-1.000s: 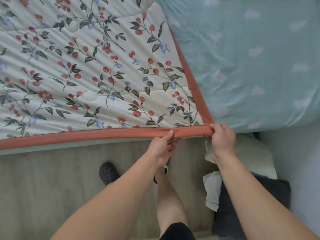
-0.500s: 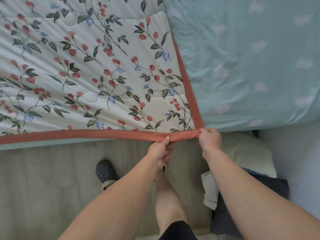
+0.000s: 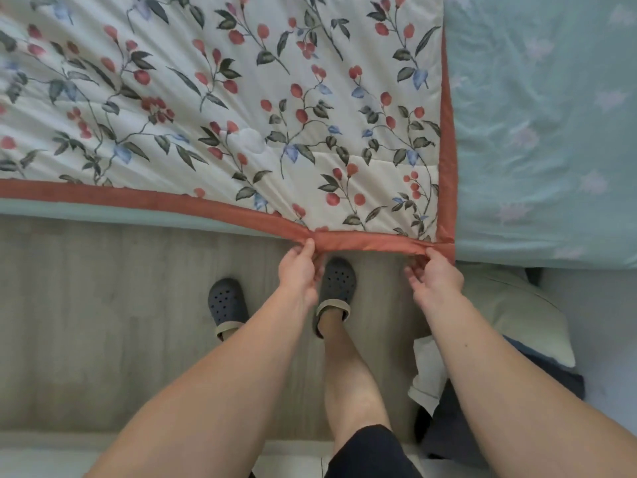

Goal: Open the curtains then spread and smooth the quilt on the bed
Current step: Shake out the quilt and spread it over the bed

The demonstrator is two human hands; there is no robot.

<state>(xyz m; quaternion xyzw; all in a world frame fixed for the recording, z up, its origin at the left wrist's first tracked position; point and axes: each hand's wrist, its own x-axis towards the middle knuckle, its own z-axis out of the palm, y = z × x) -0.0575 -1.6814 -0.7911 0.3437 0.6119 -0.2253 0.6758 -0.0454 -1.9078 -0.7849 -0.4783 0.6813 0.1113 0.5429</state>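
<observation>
A cream quilt (image 3: 220, 108) printed with red berries and dark leaves lies over the bed, edged in a rust-red border (image 3: 365, 241). Its near corner hangs at the bed's front edge. My left hand (image 3: 299, 270) pinches the border a short way left of the corner. My right hand (image 3: 435, 276) pinches the border right at the corner. The stretch of border between my hands is pulled taut. To the right the pale green sheet (image 3: 544, 132) of the bed lies uncovered.
I stand on a wood-look floor (image 3: 103, 305) in dark clogs (image 3: 227, 305). A pale pillow (image 3: 517, 315) and dark and white cloths (image 3: 427, 374) lie piled on the floor at my right. A light wall (image 3: 603, 305) rises at far right.
The view has swung so the quilt corner sits further right. Both hands have pulled the front border down toward me and a little apart; the quilt now reaches past the bed's edge.
</observation>
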